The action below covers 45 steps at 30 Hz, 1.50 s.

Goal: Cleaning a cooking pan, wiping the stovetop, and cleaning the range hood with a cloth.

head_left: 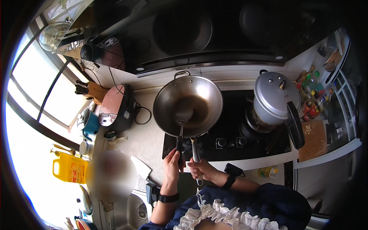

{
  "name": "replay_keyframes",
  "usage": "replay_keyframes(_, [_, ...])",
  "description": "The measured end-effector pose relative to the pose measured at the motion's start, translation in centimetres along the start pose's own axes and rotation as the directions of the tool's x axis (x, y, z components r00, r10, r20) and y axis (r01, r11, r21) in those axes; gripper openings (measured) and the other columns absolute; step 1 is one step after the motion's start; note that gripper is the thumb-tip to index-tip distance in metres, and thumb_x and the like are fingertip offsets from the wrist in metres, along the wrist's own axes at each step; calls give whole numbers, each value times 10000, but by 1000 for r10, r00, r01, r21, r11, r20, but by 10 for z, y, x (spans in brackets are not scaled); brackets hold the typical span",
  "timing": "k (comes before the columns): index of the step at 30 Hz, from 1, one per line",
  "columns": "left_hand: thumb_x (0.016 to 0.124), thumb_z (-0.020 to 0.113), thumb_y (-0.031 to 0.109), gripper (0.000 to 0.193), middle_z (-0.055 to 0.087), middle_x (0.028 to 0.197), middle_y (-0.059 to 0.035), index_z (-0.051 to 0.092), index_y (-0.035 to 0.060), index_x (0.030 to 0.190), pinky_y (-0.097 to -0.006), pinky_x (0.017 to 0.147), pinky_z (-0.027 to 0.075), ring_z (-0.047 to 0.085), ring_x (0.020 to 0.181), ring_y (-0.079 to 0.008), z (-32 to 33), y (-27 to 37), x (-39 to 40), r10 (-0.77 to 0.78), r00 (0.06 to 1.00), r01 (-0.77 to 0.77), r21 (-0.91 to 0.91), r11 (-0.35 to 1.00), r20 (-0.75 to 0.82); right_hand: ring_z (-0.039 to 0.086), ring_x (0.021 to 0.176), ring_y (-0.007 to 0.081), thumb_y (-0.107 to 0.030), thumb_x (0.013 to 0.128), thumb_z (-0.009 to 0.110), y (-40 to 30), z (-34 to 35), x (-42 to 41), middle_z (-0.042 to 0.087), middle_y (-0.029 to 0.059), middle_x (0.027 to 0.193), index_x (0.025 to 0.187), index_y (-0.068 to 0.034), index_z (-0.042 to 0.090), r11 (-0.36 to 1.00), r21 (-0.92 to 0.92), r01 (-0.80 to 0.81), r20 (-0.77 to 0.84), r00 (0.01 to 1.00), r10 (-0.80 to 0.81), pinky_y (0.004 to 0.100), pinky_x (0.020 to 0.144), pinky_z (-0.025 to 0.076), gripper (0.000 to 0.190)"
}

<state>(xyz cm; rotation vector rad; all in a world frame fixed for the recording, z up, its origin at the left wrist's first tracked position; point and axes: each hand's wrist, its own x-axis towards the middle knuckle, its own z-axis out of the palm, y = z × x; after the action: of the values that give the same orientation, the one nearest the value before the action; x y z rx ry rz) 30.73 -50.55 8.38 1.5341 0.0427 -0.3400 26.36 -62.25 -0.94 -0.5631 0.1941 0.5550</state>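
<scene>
My left hand (172,164) grips the black handle of a metal ladle (184,116). The ladle's head rests low inside a steel wok (211,100), over the browned bottom; I cannot tell whether a thin liquid lies there. Around the wok's long metal handle (196,151) the fingers of my right hand (203,170) are closed. The wok sits at the left end of a black glass gas hob (230,115), partly over its edge. Its small loop handle (182,73) points to the back wall.
A pressure cooker (273,95) stands on the right burner, its black handle jutting forward. Left of the wok are a pink-lidded rice cooker (116,106), a knife block (96,91) and a cleaver (141,168) near the sink (129,214). A dark range hood (184,34) overhangs the hob.
</scene>
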Motion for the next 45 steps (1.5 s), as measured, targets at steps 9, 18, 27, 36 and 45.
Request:
replay_keyframes(9, [861, 388, 493, 493, 554, 537, -101, 477, 9, 823, -220, 316, 377, 475, 346, -130, -17, -39, 41, -67, 974, 63, 28, 998, 214, 594, 628, 120, -308, 843, 538, -64, -3, -25, 607, 71, 745, 896, 4, 549, 291, -957, 8, -26, 993, -114, 254, 558, 491, 316])
replay_keyframes(18, [892, 432, 319, 434, 590, 599, -99, 449, -28, 1152, -197, 352, 378, 470, 383, -92, -57, -58, 1, -53, 991, 48, 45, 998, 125, 560, 627, 78, -116, 823, 566, -222, 119, -80, 590, 43, 729, 855, -22, 539, -334, -813, 477, 496, 267, -826, 202, 557, 447, 103])
replay_keyframes(27, [852, 515, 178, 180, 539, 575, -14, 574, 17, 796, -191, 424, 378, 479, 468, -66, -130, -101, -108, -85, 929, 35, -143, 989, -360, 532, 553, 93, -38, 849, 498, -154, 199, -72, 582, 82, 693, 939, 23, 529, -499, -517, 695, 723, 44, -689, 191, 533, 436, 113])
replay_keyframes(36, [805, 552, 196, 182, 627, 698, -106, 607, 27, 847, -291, 622, 460, 612, 661, -206, -227, -144, -233, 92, 589, 248, 288, 925, -803, 494, 482, 96, -43, 728, 647, 10, 251, -45, 557, 65, 623, 798, 18, 580, -357, -591, 723, 806, 538, -245, 189, 448, 371, 114])
replay_keyframes(45, [782, 567, 181, 170, 628, 728, -104, 612, 30, 844, -292, 637, 457, 608, 687, -199, -373, -219, -367, -21, 298, 433, 115, 894, -954, 589, 578, 214, -167, 772, 594, 274, 257, 78, 607, 113, 676, 820, -25, 595, -74, -857, 510, 478, 840, 258, 294, 552, 454, 150])
